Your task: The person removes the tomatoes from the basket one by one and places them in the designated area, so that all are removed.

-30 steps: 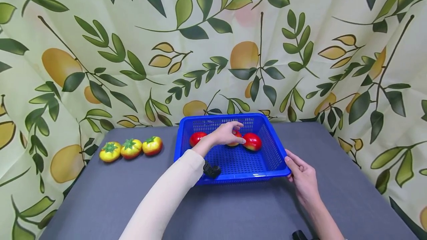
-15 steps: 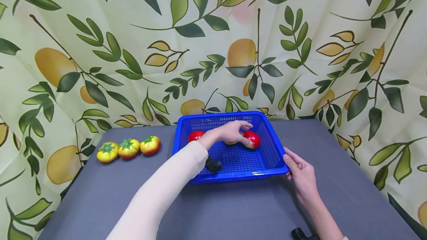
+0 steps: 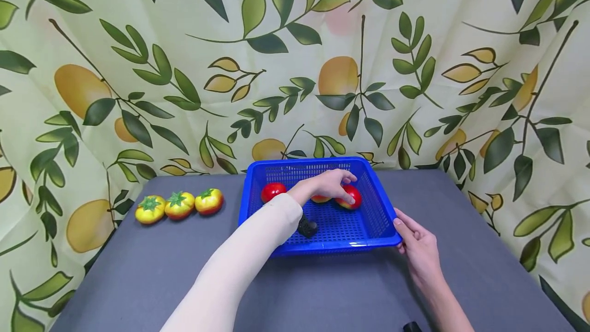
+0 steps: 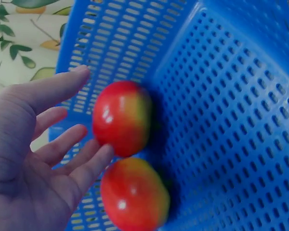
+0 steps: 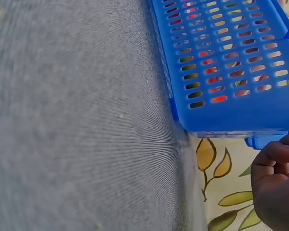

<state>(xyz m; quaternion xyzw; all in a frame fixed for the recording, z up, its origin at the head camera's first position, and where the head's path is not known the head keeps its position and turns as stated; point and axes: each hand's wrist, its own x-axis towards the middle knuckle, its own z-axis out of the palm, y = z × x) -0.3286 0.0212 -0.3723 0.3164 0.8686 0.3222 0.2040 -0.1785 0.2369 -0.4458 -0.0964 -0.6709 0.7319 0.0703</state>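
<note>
A blue perforated plastic basket [image 3: 332, 244] holds three red artificial tomatoes with yellow undersides. One tomato [image 3: 274, 191] sits at the left, a second tomato [image 3: 320, 199] is partly covered by my left hand [image 3: 322, 184], and a third tomato [image 3: 357, 194] lies at the right. My left hand hovers over the right one, thumb and fingers spread about it. In the left wrist view the fingers are apart around the upper tomato [image 4: 118, 118], and a fingertip is close to it; contact is unclear. My right hand [image 3: 420, 252] pinches the basket's front right corner by the rim.
Three yellow-red tomatoes with green leafy tops, the nearest basket one [image 3: 209, 202] included, stand in a row left of the basket on the grey tabletop [image 3: 184, 265]. A leaf-patterned cloth [image 3: 286, 132] hangs behind. A black wrist device [image 3: 308, 227] sits beneath my left wrist.
My left hand has moved a little to the right, from over the middle tomato to over the right one. The right hand keeps its hold on the basket's corner.
</note>
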